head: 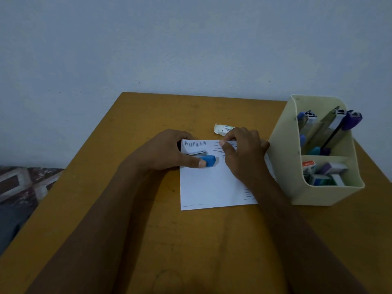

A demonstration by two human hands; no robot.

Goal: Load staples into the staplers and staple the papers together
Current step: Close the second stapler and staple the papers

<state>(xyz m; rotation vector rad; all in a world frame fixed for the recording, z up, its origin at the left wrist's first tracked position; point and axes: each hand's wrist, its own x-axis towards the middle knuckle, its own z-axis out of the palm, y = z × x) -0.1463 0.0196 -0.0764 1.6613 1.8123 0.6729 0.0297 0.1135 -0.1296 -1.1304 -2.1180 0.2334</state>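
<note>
Blue stapler [209, 160], gripped by left hand [161, 151], meets much-stapled papers [207, 187] pinched by right hand [244, 153]; other staplers [337, 124] wait.

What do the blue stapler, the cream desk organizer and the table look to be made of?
The blue stapler: smooth matte plastic cap over a shiny metal body, judging by its grey glint. The cream desk organizer: likely moulded plastic, thin even walls with rounded corners. The table: probably wood or laminate, flat ochre surface with scuffs.
</note>
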